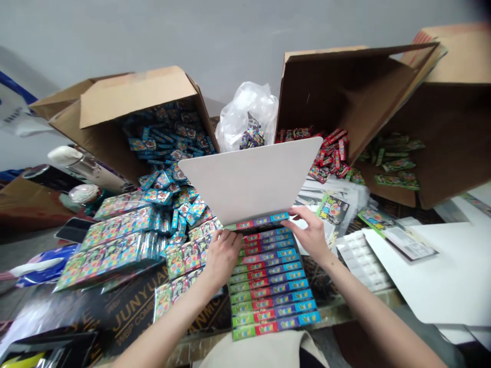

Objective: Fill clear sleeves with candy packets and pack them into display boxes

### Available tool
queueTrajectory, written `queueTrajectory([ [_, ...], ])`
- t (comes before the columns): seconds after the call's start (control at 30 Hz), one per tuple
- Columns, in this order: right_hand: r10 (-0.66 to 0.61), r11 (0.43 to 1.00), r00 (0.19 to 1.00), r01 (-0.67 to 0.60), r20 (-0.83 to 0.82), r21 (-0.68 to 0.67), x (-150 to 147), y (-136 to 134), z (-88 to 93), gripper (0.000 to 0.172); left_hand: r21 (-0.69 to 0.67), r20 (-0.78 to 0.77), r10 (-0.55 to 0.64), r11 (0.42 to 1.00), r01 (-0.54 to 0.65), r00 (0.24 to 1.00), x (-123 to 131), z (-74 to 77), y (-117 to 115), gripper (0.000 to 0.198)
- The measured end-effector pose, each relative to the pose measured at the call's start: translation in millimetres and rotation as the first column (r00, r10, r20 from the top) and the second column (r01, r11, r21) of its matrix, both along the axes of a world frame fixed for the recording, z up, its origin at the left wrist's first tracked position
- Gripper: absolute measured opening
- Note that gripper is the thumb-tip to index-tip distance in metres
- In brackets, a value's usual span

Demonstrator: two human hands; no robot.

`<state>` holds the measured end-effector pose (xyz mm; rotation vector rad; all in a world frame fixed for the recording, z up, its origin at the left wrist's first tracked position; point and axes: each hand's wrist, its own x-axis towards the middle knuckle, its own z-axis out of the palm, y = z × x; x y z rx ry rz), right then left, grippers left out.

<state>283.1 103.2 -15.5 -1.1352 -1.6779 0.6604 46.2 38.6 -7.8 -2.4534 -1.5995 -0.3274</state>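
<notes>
A display box with its white lid (253, 179) raised stands in front of me, filled with rows of small colourful packs (272, 283) in green, red, purple and blue. At its far end, against the lid, a top row of packs (255, 222) sits higher than the others. My left hand (224, 253) is closed at the left end of that row, its fingertips partly hidden. My right hand (310, 232) pinches the row's blue right end between thumb and fingers.
At left, a carton (140, 97) spills blue packs (172, 140) beside stacked wrapped bundles (115, 245). Behind the lid is a clear plastic bag (247, 110). On the right are a carton (330, 87) with red packs (333, 153), another with green packs (399, 158), and white sheets (429, 271).
</notes>
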Motion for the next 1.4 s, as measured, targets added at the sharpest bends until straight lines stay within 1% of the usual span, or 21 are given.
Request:
queueTrajectory([
  [0.1,0.019,0.997,0.999,-0.022,-0.030,-0.069,-2,3,4.8,0.017,0.053,0.080,0.068,0.996,-0.072,0.994,-1,-1.4,-5,0.017],
  [0.17,-0.006,0.993,1.000,0.004,-0.015,-0.120,-5,3,4.0,0.021,0.106,0.126,0.107,0.987,-0.121,0.986,-1,-4.0,-8,0.027],
  [0.23,-0.039,0.986,0.999,0.034,-0.025,-0.163,-10,3,0.5,0.024,0.118,0.159,0.079,0.988,-0.098,0.984,0,-8.2,-9,0.041],
  [0.33,-0.119,0.963,0.978,0.071,-0.174,-0.261,-20,3,-5.4,0.030,0.052,0.165,-0.018,0.999,0.009,0.986,0,-14.6,-10,0.055],
  [0.37,-0.136,0.950,0.962,0.059,-0.236,-0.305,-22,4,-6.4,0.035,0.030,0.157,-0.036,0.999,0.032,0.987,-1,-15.9,-10,0.058],
  [0.43,-0.108,0.923,0.935,-0.032,-0.339,-0.384,-26,6,-6.4,0.045,0.013,0.141,-0.044,0.999,0.042,0.989,-3,-16.9,-10,0.059],
  [0.5,-0.063,0.907,0.921,-0.107,-0.383,-0.407,-27,7,-5.3,0.045,0.027,0.156,-0.001,1.000,-0.003,0.988,-6,-15.9,-7,0.053],
  [0.53,-0.077,0.916,0.924,-0.084,-0.375,-0.393,-26,8,-4.8,0.043,0.033,0.167,0.037,0.999,-0.043,0.985,-8,-15.0,-5,0.049],
  [0.6,-0.192,0.941,0.933,0.086,-0.305,-0.327,-20,6,-4.8,0.037,0.008,0.166,0.090,0.996,-0.092,0.982,-12,-13.0,1,0.037],
  [0.63,-0.255,0.940,0.933,0.177,-0.256,-0.292,-16,4,-5.1,0.031,-0.022,0.150,0.089,0.996,-0.086,0.985,-14,-11.9,5,0.031],
  [0.67,-0.292,0.934,0.934,0.233,-0.205,-0.271,-12,1,-5.6,0.026,-0.054,0.125,0.065,0.997,-0.059,0.990,-16,-10.6,9,0.027],
  [0.7,-0.293,0.931,0.943,0.244,-0.155,-0.272,-8,-3,-6.0,0.024,-0.085,0.097,0.030,0.996,-0.022,0.995,-17,-8.8,12,0.027],
  [0.77,-0.215,0.931,0.973,0.177,-0.086,-0.319,-3,-13,-6.4,0.028,-0.118,0.049,-0.045,0.992,0.050,0.998,-21,-2.9,17,0.034],
  [0.83,-0.137,0.928,0.988,0.102,-0.074,-0.359,-3,-23,-6.1,0.027,-0.126,0.001,-0.100,0.987,0.099,0.995,-24,5.6,18,0.045],
  [0.97,-0.118,0.925,0.988,0.073,-0.098,-0.373,-7,-32,-7.6,0.027,-0.129,-0.061,-0.164,0.979,0.155,0.985,-28,20.1,19,0.054],
  [1.07,-0.184,0.934,0.980,0.148,-0.083,-0.325,-6,-23,-9.9,0.035,-0.152,-0.062,-0.161,0.977,0.150,0.985,-29,22.7,21,0.054],
  [1.13,-0.217,0.946,0.967,0.174,-0.134,-0.273,-5,-15,-9.3,0.034,-0.179,-0.064,-0.156,0.973,0.142,0.986,-29,24.3,22,0.056],
  [1.2,-0.175,0.951,0.961,0.108,-0.215,-0.291,-4,-7,-6.0,0.026,-0.199,-0.070,-0.168,0.968,0.151,0.983,-30,28.2,23,0.057],
  [1.27,-0.101,0.935,0.960,0.002,-0.262,-0.354,-6,-2,-1.6,0.025,-0.214,-0.072,-0.179,0.963,0.160,0.981,-32,33.3,22,0.058],
  [1.33,-0.050,0.918,0.966,-0.055,-0.252,-0.393,-8,-1,1.4,0.027,-0.222,-0.068,-0.190,0.960,0.171,0.979,-36,37.4,21,0.058],
  [1.4,-0.030,0.916,0.979,-0.054,-0.202,-0.398,-10,-1,0.9,0.026,-0.222,-0.070,-0.204,0.958,0.184,0.976,-39,38.8,19,0.058],
])
